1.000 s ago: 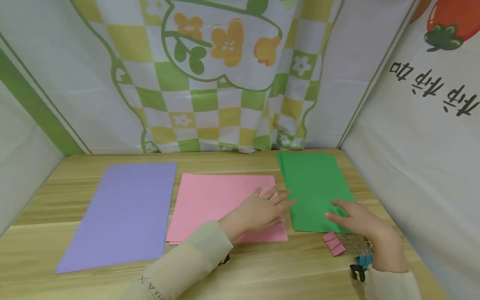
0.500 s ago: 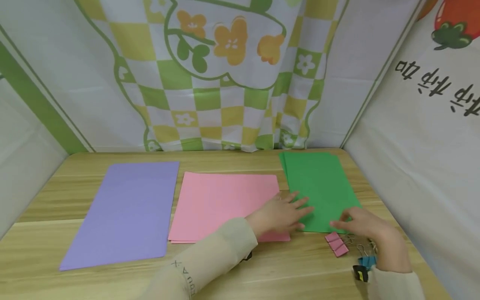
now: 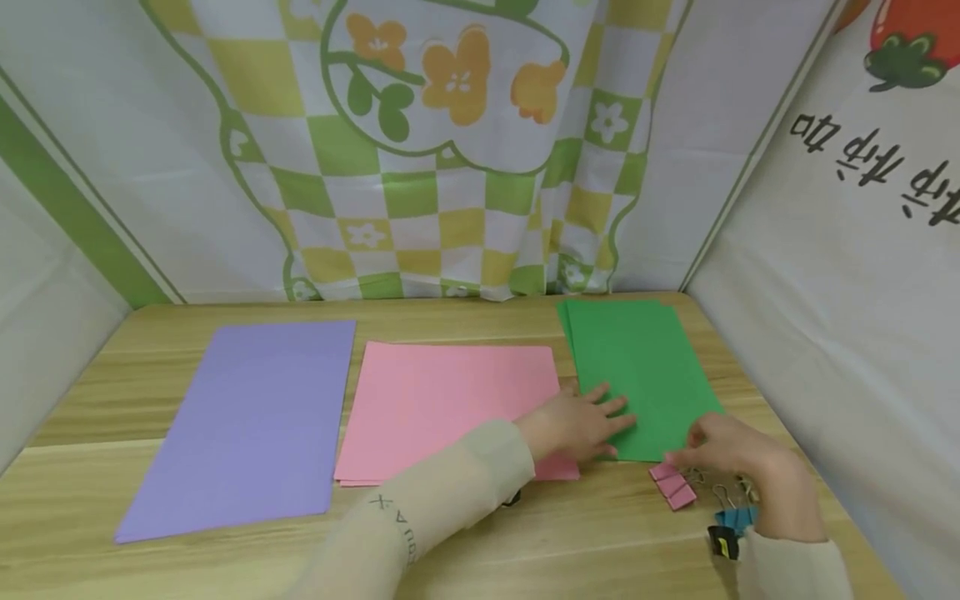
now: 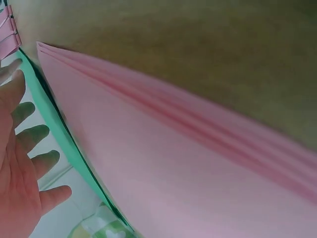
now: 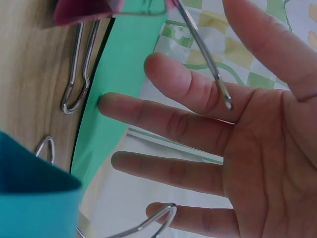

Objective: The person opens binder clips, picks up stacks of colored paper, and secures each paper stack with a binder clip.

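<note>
A stack of green paper (image 3: 637,358) lies at the right of the table, its sheets slightly fanned at the far left corner. My left hand (image 3: 588,423) has its fingers spread over the stack's lower left part, its wrist above the pink paper (image 3: 442,383). At the near right corner of the green stack is my right hand (image 3: 727,446). In the right wrist view its fingers (image 5: 163,119) are fairly straight, one fingertip at the green edge. A pink binder clip (image 3: 672,486) sits just below that hand. Beside its wrist are a blue binder clip (image 3: 737,518) and a black one (image 3: 723,542).
Purple paper (image 3: 247,425) lies on the left of the wooden table (image 3: 585,558). Behind the table hangs a checked curtain (image 3: 420,200). White cloth (image 3: 847,333) borders the right side. A small dark object (image 3: 512,500) shows partly beneath the left sleeve.
My left hand has moved right, from the pink paper onto the green stack's lower left. My right hand has shifted slightly down and right, its thumb and index finger drawing closer. The papers stay put.
</note>
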`<action>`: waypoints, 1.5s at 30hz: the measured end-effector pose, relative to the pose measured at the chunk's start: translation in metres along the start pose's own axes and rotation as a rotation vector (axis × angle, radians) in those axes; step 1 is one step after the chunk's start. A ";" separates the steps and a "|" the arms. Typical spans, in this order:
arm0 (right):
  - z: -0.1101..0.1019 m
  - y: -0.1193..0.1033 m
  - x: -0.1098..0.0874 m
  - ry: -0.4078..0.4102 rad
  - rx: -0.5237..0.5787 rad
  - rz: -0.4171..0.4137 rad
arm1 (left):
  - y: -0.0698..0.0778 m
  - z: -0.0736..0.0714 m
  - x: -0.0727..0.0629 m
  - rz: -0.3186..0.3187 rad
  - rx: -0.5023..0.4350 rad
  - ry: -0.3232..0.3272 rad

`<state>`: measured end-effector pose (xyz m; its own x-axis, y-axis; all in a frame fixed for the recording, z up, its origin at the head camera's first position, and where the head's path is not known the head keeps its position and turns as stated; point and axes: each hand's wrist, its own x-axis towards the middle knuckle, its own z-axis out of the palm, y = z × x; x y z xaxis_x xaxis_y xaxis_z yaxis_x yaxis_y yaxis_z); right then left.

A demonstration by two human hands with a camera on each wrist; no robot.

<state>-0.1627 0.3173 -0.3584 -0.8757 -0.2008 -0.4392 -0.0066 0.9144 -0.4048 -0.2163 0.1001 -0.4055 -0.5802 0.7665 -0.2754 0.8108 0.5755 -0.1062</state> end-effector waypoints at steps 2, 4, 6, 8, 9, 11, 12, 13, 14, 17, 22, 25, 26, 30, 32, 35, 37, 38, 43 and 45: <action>0.001 0.000 -0.001 0.000 0.006 0.000 | 0.001 0.000 0.002 -0.003 -0.002 -0.013; 0.003 0.000 -0.002 0.001 0.019 0.002 | 0.001 0.001 0.003 -0.010 -0.001 -0.022; 0.004 -0.001 -0.004 -0.001 0.037 -0.003 | 0.002 0.001 0.005 -0.013 -0.010 -0.027; 0.004 0.000 -0.005 -0.009 0.056 -0.021 | 0.002 0.000 0.006 -0.014 -0.018 -0.033; 0.004 0.000 -0.005 -0.013 0.064 -0.028 | 0.003 0.000 0.006 -0.014 -0.021 -0.036; 0.004 0.001 -0.005 -0.020 0.074 -0.043 | 0.004 -0.002 0.006 -0.014 -0.032 -0.040; 0.004 0.001 -0.005 -0.022 0.073 -0.053 | 0.004 -0.002 0.006 -0.016 -0.038 -0.041; 0.004 0.001 -0.004 -0.023 0.074 -0.053 | 0.004 -0.003 0.006 -0.018 -0.044 -0.042; 0.004 0.001 -0.004 -0.021 0.071 -0.051 | 0.004 -0.003 0.006 -0.021 -0.049 -0.044; 0.005 0.000 -0.005 -0.018 0.063 -0.046 | 0.005 -0.003 0.006 -0.034 -0.066 -0.050; 0.004 0.000 -0.005 -0.025 0.061 -0.081 | 0.005 -0.002 0.007 -0.049 -0.067 -0.068; 0.002 0.000 -0.006 -0.021 0.054 -0.132 | 0.006 -0.002 0.006 -0.052 -0.068 -0.068; 0.001 0.000 -0.006 -0.017 0.050 -0.147 | 0.006 -0.002 0.006 -0.053 -0.067 -0.066; 0.000 0.001 -0.007 -0.005 0.038 -0.224 | 0.006 -0.002 0.005 -0.055 -0.062 -0.059; -0.002 0.002 -0.008 -0.005 0.052 -0.251 | 0.006 -0.003 0.005 -0.054 -0.059 -0.061; -0.004 0.002 -0.010 0.011 0.076 -0.277 | 0.007 -0.003 0.004 -0.052 -0.064 -0.064; -0.005 0.003 -0.010 0.032 0.098 -0.293 | 0.008 -0.002 0.004 -0.052 -0.064 -0.065; -0.005 0.004 -0.010 0.047 0.110 -0.308 | 0.008 -0.002 0.004 -0.053 -0.063 -0.065; -0.006 0.010 -0.007 0.137 0.162 -0.303 | 0.009 0.001 0.006 -0.061 -0.056 -0.068; -0.006 0.013 -0.006 0.185 0.173 -0.274 | 0.010 0.001 0.007 -0.065 -0.059 -0.069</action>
<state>-0.1605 0.3325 -0.3557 -0.9253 -0.3485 -0.1497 -0.1850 0.7592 -0.6241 -0.2123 0.1105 -0.4098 -0.6230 0.7068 -0.3351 0.7646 0.6407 -0.0699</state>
